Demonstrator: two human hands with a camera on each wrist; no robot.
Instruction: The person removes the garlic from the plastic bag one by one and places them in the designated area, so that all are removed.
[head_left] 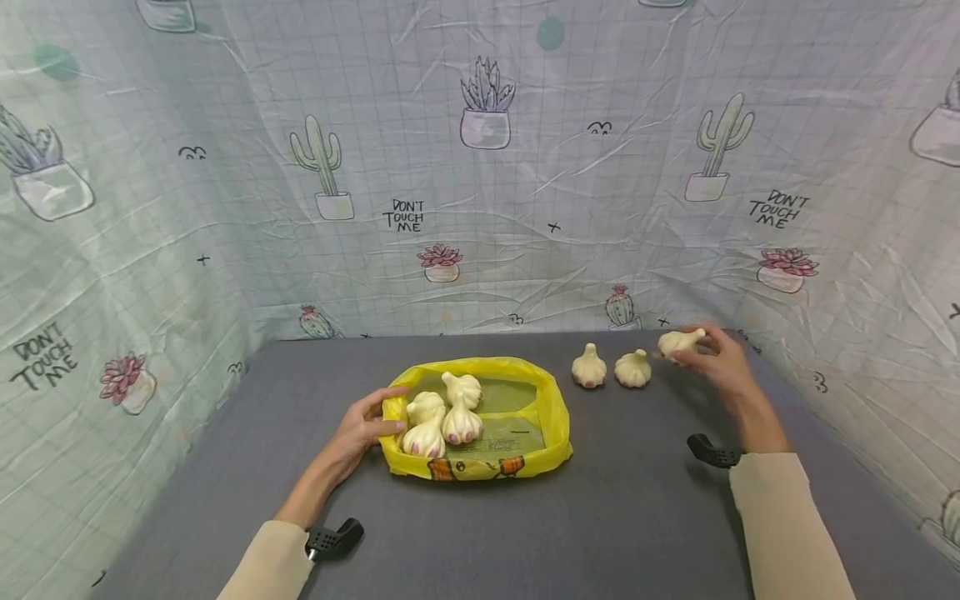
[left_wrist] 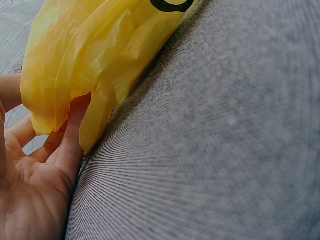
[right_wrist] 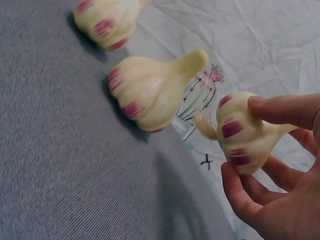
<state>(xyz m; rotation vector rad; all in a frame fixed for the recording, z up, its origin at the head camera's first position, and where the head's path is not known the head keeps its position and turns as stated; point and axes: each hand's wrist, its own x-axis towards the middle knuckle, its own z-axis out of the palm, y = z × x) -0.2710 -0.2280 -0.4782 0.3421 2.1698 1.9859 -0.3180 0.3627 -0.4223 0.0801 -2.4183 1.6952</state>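
A yellow plastic bag [head_left: 557,417] with its top rolled open lies on the grey table, several garlic bulbs [head_left: 462,423] gathered in its left half. My left hand [head_left: 362,429] grips the bag's left rim; in the left wrist view its fingers curl behind the yellow plastic [left_wrist: 100,65]. At the back right, my right hand [head_left: 723,362] pinches a garlic bulb [right_wrist: 242,132] between thumb and fingers, raised off the table, its root tuft showing. Left of that hand stand two more garlic bulbs, one nearer [head_left: 633,368] and one farther off [head_left: 589,367].
The grey table [head_left: 600,525] runs back to a hanging cloth [head_left: 525,192] printed with cacti, which closes in the back and both sides. A black wrist device [head_left: 333,540] sits on the left wrist and another [head_left: 712,452] on the right.
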